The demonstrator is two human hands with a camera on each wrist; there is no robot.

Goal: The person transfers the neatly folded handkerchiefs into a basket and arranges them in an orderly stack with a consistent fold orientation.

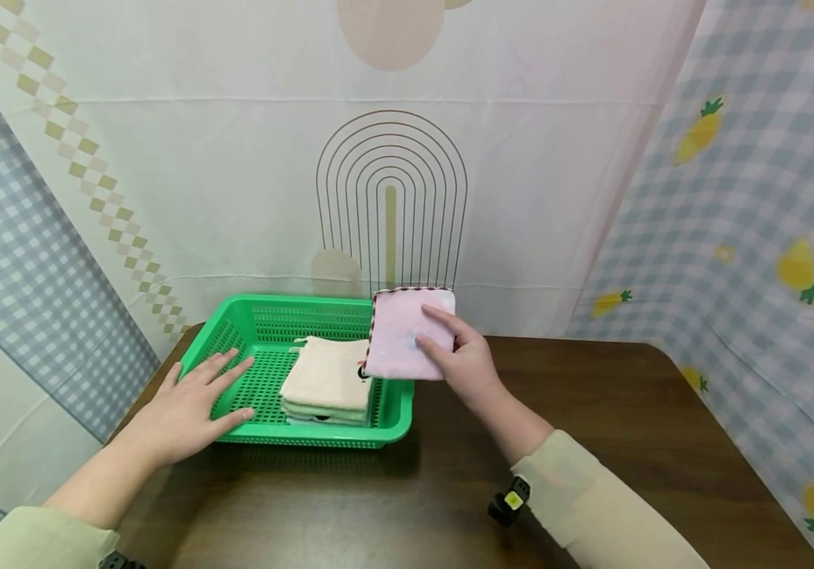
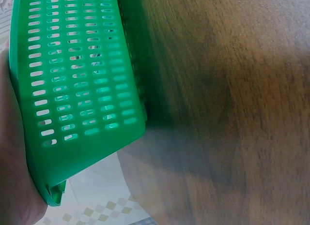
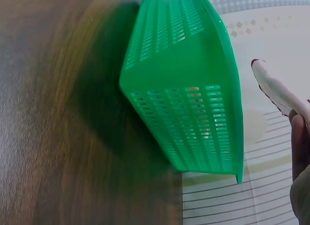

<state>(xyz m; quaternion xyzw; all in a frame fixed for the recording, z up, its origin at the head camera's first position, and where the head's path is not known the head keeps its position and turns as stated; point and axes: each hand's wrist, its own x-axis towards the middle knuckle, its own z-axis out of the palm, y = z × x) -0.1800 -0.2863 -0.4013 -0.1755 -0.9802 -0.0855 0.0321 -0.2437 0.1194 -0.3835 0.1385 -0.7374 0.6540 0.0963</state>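
Observation:
My right hand pinches a folded pink cloth with a dark striped edge, held up over the right rim of a green plastic basket. In the right wrist view the cloth appears edge-on between thumb and fingers. Inside the basket lies a stack of folded cloths, cream on top with pale green ones below. At the basket's left side my left hand has its fingers spread over the rim. The left wrist view shows only part of that hand beside the perforated basket wall.
The basket stands on a dark brown wooden table. Behind it hangs a pale printed curtain, and a checked cloth with pineapples hangs at the right. Each wrist wears a small black device, such as the right one.

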